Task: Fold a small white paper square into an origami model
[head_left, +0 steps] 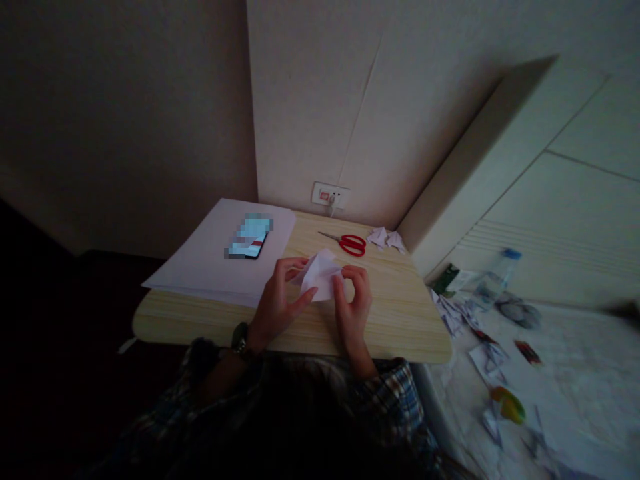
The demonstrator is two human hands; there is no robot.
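Head view: both hands meet over the pale wood-grain surface [400, 320], with a piece of white folded paper [320, 277] between them. The left hand [280, 303] has its grip clamped on the paper's left side, thumb laid toward the near edge and fingers curled behind. The right hand [354, 300] pinches the right side, its thumb on the near face and its index finger bent over at the top. A pointed flap stands up in the middle of the paper; whether its underside touches the surface, I cannot tell.

Beyond the paper lie scissors [344, 242] with red handles, their blades pointing left. Two small folded pieces [379, 237] sit just right of them, near the back corner. To the left, large white sheets [190, 263] carry a phone [250, 237] with its screen lit and partly pixelated. A wall socket [323, 195] with a plug in it is behind the surface. On the bed [580, 360] at right are a blue-capped bottle [503, 270] and scattered papers [450, 313], blurred.
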